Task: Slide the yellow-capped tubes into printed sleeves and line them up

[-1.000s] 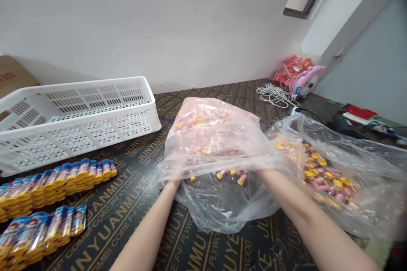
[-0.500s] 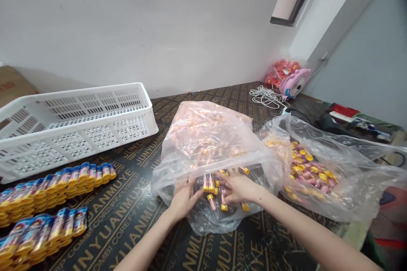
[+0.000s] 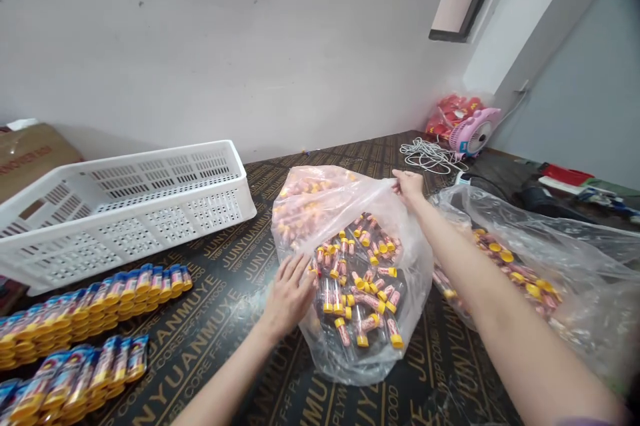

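Observation:
A translucent plastic bag [image 3: 350,366] lies on the dark board with its mouth toward me. Inside are many small clear tubes with yellow caps and pink contents [image 3: 371,301]; more show through the film at the back. My right hand [image 3: 409,187] pinches the upper edge of the bag at the far right and holds it raised. On the near left edge of the bag rests my left hand [image 3: 290,294], its fingers stretched over the film, close to the tubes. Its thumb is partly hidden.
A white plastic crate [image 3: 170,213] stands at the left, with stacked blue-and-yellow tubes [image 3: 100,303] before it. Another clear bag of tubes [image 3: 520,266] lies at the right. Behind it are a coiled white cord [image 3: 433,155] and a pink fan [image 3: 475,133].
My right hand has left the tubes and moved up and right, lifting the bag's edge so the mouth opens wide. My left hand has shifted slightly up onto the bag's left edge.

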Tool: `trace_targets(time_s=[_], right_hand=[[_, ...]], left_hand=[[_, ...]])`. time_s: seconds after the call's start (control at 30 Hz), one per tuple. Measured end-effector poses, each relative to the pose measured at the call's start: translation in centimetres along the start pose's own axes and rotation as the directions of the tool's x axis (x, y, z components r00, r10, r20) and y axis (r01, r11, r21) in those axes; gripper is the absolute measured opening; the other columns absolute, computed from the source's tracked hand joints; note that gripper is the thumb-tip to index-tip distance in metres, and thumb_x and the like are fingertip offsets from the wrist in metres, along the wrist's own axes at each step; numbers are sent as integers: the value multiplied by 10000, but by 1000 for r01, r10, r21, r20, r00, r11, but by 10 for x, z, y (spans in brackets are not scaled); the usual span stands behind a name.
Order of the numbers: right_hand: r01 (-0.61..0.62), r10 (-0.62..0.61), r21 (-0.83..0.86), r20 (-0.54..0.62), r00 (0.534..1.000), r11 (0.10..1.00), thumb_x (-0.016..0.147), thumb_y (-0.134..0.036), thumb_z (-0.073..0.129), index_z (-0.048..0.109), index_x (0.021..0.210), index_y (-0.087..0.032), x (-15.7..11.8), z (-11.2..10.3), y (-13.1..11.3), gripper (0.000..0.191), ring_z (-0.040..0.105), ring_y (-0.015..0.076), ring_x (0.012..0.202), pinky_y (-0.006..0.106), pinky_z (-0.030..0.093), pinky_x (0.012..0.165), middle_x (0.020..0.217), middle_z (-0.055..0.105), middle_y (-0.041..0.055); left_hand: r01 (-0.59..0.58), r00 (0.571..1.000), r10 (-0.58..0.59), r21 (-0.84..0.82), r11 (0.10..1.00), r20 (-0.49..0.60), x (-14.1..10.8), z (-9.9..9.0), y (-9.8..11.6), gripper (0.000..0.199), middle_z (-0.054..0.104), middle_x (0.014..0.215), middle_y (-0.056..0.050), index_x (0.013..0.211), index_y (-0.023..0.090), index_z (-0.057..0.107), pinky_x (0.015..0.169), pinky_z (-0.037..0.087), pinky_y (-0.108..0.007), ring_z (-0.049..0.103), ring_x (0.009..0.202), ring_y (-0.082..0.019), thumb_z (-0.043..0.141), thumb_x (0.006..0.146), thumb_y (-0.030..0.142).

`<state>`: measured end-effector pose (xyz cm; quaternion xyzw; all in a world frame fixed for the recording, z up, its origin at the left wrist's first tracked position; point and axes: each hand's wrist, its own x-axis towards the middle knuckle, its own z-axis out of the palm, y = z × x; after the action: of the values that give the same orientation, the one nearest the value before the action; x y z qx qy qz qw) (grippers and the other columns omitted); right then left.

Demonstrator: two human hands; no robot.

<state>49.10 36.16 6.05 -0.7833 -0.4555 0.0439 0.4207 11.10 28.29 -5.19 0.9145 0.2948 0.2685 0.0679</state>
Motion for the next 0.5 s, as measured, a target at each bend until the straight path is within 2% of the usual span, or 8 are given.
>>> trace_targets(time_s=[0.07,0.1,0.17,0.2,0.23,0.3,0.37,0.5], right_hand=[[-59,51,-86,-96,994,995,866,-343,499,622,880,-22,5,12,17,344,602,266,804,358,456,687,874,643,210],[-75,59,-126,-128,990,989,847,-318,534,613,925,-29,6,17,25,310,581,290,894,376,441,742,958,629,228],[-85,55,-195,-153,987,977,783,-275,632,590,1027,-68,8,26,42,322,504,319,1069,401,397,838,1143,564,241],[-85,53,-222,-146,988,971,750,-264,675,582,1059,-93,8,31,50,366,465,328,1128,412,379,868,1206,530,235],[-86,56,-243,-128,990,966,721,-260,710,583,1070,-114,9,36,57,399,443,335,1158,420,369,884,1233,517,222],[-93,75,-269,-77,994,959,690,-260,749,606,1035,-134,9,46,71,394,473,332,1136,419,378,885,1195,554,188],[-100,93,-276,-39,995,956,731,-268,728,626,981,-134,9,55,81,301,538,289,1057,400,409,871,1102,606,145],[-121,107,-242,-70,992,963,886,-314,583,603,1021,-132,11,60,83,227,598,195,942,391,487,833,1049,615,68]], left_hand=[[210,977,-209,8,978,-47,-10,18,4,469,275,1512,-118,1301,262,495,1098,153,-600,167,1404,-336,536,835,296],[348,937,-349,-18,937,-36,-14,27,4,542,220,1531,-126,1344,262,448,1081,157,-624,139,1405,-357,560,818,334],[577,817,-575,-86,812,45,-21,45,1,633,176,1540,-148,1400,240,364,1068,189,-619,155,1400,-363,549,819,412],[645,764,-639,-108,757,88,-23,52,-1,650,169,1541,-155,1419,224,329,1079,187,-598,167,1400,-349,517,835,441],[681,732,-671,-120,722,116,-25,58,-2,659,161,1542,-154,1434,213,298,1096,166,-572,165,1404,-330,481,852,463],[699,716,-688,-116,706,119,-27,65,-3,666,135,1550,-140,1452,204,256,1126,99,-527,117,1418,-296,423,875,490],[699,715,-692,-95,709,99,-27,68,0,675,112,1554,-129,1459,204,241,1134,72,-509,82,1424,-283,395,880,516],[698,716,-694,-56,714,75,-26,66,5,675,125,1552,-125,1456,217,255,1131,97,-511,99,1423,-289,378,878,544]])
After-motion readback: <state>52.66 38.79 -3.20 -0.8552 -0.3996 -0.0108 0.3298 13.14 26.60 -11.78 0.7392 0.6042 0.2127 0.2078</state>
